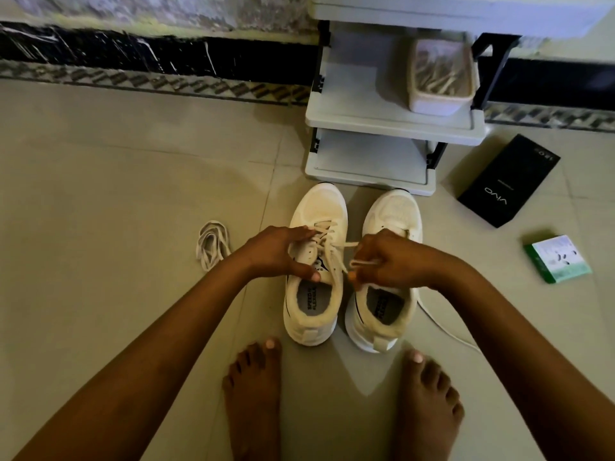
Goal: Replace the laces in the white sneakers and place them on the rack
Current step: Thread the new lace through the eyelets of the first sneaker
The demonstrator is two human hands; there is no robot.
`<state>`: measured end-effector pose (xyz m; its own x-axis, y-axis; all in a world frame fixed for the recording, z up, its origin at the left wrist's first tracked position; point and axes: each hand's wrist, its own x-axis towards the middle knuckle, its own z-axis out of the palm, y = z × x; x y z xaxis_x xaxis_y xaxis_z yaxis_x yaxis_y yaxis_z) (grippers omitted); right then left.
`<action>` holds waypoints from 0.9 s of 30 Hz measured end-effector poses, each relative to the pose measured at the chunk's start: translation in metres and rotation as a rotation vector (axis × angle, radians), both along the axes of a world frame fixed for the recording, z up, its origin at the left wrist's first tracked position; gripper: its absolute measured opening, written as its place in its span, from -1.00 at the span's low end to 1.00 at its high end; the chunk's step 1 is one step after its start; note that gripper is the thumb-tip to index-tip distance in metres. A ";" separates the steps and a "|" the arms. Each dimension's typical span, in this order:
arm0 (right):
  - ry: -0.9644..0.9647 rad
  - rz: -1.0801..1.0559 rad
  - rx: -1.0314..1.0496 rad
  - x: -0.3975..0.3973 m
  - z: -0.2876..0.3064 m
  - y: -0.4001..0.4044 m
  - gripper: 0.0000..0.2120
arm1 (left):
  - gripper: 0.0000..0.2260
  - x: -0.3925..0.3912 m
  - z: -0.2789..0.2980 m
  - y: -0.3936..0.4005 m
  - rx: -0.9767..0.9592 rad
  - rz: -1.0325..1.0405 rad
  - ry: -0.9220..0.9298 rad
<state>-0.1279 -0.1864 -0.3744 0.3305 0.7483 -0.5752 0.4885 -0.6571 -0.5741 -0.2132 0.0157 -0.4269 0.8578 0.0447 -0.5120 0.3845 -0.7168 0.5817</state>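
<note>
Left hand (283,252) holds the left sneaker (314,267) steady; right hand (389,261) pinches its soft, limp lace (332,252), best gripped near the tip

sneakers (349,271) side by side before rack (382,124), loose lace (213,244) left

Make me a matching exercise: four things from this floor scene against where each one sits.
Things:
1. loose lace bundle
2. black box
3. green box
4. basket

Places:
A. on the rack's shelf
B. floor, left of the sneakers
C. floor, far right, nearest the camera
D. floor, right of the rack's base

Pairs: 1-B, 2-D, 3-C, 4-A
</note>
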 end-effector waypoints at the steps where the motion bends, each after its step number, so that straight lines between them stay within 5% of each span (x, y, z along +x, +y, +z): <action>1: 0.010 0.040 -0.044 -0.002 -0.002 0.002 -0.81 | -0.21 0.000 0.001 0.000 -0.006 0.001 -0.003; 5: 0.093 -0.019 -0.074 -0.003 0.000 0.007 -0.63 | -0.21 0.000 0.001 0.005 -0.016 0.004 0.002; 8: -0.266 -0.224 0.045 0.001 -0.011 0.013 -0.71 | -0.21 -0.001 0.002 0.005 -0.015 0.004 0.000; 10: -0.507 -0.100 -0.050 -0.001 -0.022 0.017 -0.65 | -0.21 -0.001 0.002 0.005 -0.021 0.029 -0.009; 12: -0.517 -0.045 -0.145 -0.002 -0.032 0.019 -0.61 | -0.21 -0.001 0.002 0.006 -0.026 0.047 -0.025; 14: -0.279 -0.276 -0.002 0.003 -0.026 0.023 -0.66 | -0.21 -0.001 0.003 0.006 0.001 0.031 -0.033; 17: 0.344 -0.719 0.368 0.013 0.003 0.026 -0.74 | -0.24 0.000 0.012 0.005 0.092 0.000 -0.046; 21: 0.818 -0.808 0.689 0.022 0.039 0.029 -0.75 | -0.61 0.005 0.038 -0.004 -0.204 0.181 -0.196; 23: 0.952 -0.828 0.823 0.023 0.050 0.034 -0.72 | -0.77 0.007 0.054 -0.017 -0.402 0.189 -0.206; 27: 0.962 -0.915 0.950 0.024 0.056 0.038 -0.68 | -0.74 0.005 0.069 -0.038 -0.647 0.157 -0.121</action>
